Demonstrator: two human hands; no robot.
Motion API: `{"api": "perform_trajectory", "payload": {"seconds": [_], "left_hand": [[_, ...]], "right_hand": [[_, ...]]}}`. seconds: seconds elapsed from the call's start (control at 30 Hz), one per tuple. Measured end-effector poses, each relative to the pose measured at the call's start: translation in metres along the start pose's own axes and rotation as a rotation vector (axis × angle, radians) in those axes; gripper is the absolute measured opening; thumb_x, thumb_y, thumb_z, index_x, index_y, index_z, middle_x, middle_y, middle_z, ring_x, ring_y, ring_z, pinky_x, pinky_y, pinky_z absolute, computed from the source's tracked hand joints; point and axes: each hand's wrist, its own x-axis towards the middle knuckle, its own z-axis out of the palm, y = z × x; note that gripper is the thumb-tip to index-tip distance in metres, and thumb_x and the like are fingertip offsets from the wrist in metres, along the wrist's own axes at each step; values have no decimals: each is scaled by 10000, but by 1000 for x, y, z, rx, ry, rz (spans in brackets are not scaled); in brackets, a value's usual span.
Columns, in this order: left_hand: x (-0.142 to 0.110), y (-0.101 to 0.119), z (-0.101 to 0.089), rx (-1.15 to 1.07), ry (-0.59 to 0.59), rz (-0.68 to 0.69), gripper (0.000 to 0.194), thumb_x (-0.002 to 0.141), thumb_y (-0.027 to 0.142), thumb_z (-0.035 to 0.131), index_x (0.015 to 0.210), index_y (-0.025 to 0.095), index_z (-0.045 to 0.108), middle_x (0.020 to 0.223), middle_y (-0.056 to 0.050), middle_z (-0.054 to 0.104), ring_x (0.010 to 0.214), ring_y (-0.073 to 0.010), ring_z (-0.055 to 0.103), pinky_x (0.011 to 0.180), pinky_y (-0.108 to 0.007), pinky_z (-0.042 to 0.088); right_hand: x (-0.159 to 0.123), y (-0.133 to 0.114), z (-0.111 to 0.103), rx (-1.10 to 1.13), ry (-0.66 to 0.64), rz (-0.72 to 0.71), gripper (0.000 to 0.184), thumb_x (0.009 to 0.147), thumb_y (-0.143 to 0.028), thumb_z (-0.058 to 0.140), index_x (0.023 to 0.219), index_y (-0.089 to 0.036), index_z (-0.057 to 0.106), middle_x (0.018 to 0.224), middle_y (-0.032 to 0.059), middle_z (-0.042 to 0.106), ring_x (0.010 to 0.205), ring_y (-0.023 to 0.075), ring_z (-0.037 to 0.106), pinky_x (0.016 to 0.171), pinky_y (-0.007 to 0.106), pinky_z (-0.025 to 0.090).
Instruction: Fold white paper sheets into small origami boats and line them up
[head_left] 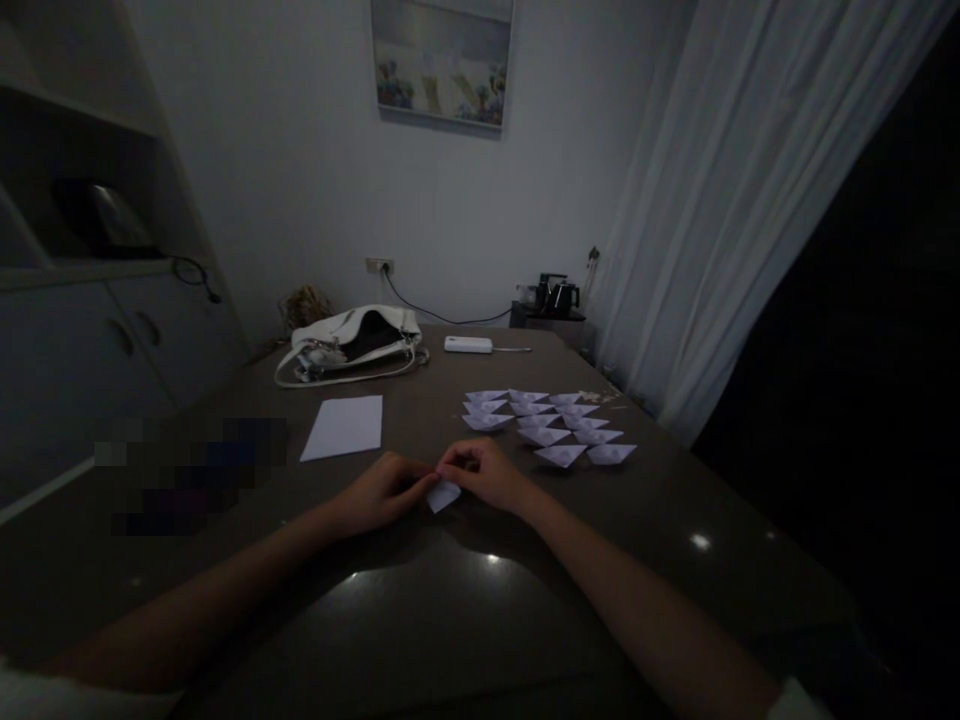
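The left hand [386, 492] and the right hand [487, 474] meet over the tabletop [645, 520], with a bit of folded paper [443, 495] between them. Paper boats [544, 437] sit in rows behind the right hand and off to its right. A flat sheet [345, 427] lies behind the left hand, left of the boats. A bag [330, 330] lies behind the sheet, and a small box [468, 345] lies right of the bag, behind the boats. Past the tabletop is a wall [285, 170] with a picture [442, 75] on it. A pot [562, 297] stands on a stand [553, 320] at the back right, beside the curtain [675, 200]. A cupboard [165, 340] is on the left, with a kettle [112, 218] on it.
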Motion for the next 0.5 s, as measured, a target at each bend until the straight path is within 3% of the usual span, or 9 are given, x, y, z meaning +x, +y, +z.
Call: {"api": "perform_trajectory", "payload": {"seconds": [0.17,0.33,0.5], "left_hand": [[0,1,-1,-4,13,-15,439,891,443,392,764,114,654,562,10,543,500,-109,456,474,-190,365],[0,-2,0,-55,4,-56,455,896,449,377,758,111,648,570,5,550,510,-114,472,480,-195,380],[2,0,-2,-54,89,-90,467,893,455,376,678,116,613,565,2,539,517,-122,475,473,-201,374]], "right_hand": [[1,0,1,-22,66,2,112,774,-222,627,727,-125,656,651,4,593,601,101,513,574,209,384],[1,2,1,47,-27,45,160,811,-268,597,774,-125,659,697,17,626,634,111,543,599,215,406],[-1,1,2,22,-104,50,322,875,-398,499,792,-124,645,669,28,632,599,116,560,573,214,409]]}}
